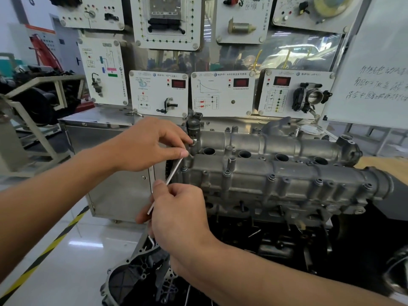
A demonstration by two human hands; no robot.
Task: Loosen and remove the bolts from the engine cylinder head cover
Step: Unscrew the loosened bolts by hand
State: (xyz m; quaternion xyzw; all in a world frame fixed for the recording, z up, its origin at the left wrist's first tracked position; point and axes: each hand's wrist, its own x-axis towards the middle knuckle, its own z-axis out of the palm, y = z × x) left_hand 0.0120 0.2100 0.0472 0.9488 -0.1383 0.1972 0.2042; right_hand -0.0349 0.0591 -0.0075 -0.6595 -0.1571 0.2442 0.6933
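Observation:
The grey metal cylinder head cover [276, 173] lies across the middle of the view, with several bolts [271, 178] standing along its bosses. A slim silver hex key [174, 171] slants from the cover's left end down toward me. My left hand [150, 144] pinches the key's upper end with thumb and fingertips at a bolt [194, 142] on the cover's left corner. My right hand [178, 208] grips the key's lower shaft with curled fingers. The key's tip is hidden behind my left fingers.
A black engine block [276, 239] sits under the cover. A grey cast housing [136, 272] juts out at the bottom left. Behind stand a steel cabinet [106, 151] and white display boards [223, 93] with sensors. Yellow-black tape [50, 246] marks the glossy floor.

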